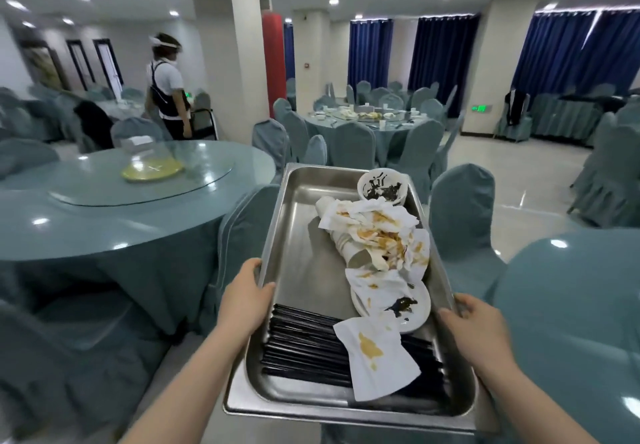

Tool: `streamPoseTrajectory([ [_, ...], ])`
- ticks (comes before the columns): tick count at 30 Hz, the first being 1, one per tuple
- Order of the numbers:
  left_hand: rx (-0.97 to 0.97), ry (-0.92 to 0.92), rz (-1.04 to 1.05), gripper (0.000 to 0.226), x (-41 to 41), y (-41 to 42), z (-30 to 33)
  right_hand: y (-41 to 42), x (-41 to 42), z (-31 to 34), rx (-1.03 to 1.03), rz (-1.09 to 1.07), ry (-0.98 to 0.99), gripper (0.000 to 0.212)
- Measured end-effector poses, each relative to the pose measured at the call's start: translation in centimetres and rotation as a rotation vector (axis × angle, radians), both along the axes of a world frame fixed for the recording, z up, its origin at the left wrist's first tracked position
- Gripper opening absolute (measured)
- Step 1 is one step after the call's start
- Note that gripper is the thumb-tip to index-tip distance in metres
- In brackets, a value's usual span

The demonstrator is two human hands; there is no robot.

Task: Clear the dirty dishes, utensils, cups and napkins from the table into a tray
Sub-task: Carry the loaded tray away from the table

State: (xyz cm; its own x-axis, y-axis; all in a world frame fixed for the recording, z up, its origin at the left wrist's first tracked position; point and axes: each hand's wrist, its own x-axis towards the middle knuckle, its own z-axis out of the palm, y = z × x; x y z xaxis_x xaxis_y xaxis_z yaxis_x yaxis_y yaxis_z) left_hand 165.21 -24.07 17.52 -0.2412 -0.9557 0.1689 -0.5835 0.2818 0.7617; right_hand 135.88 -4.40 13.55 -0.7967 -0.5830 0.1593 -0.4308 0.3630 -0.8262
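Now steel tray (304,222) of soiled napkins (377,235)

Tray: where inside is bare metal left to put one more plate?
The tray is bare along its left side, between the left wall and the napkins, above the chopsticks. The right side is crowded: bowl, napkins, plate.
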Motion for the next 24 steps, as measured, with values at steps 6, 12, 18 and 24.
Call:
streamPoseTrajectory([
  [6, -0.005, -0.02, 0.016, 0.051, 4.9, -8.5, 1.1, -9.7, 3.9, 1.1, 0.014, 0.057, -0.006, 0.02],
  [12, 0.0, 0.028, 0.073, 0.044, 7.8, -16.1, 0.6, -19.7, 5.5, 2.4, 0.03, 0.131, 0.03, 0.011],
  [18, -0.029, 0.024, 0.189, 0.04, 8.9, -24.7, 0.2, -31.5, 5.9, 2.9, 0.013, 0.235, 0.03, 0.026],
  [24, -0.013, -0.027, 0.263, 0.034, 8.6, -33.0, 0.4, -42.1, 4.6, 2.0, -0.014, 0.32, -0.019, 0.046],
])
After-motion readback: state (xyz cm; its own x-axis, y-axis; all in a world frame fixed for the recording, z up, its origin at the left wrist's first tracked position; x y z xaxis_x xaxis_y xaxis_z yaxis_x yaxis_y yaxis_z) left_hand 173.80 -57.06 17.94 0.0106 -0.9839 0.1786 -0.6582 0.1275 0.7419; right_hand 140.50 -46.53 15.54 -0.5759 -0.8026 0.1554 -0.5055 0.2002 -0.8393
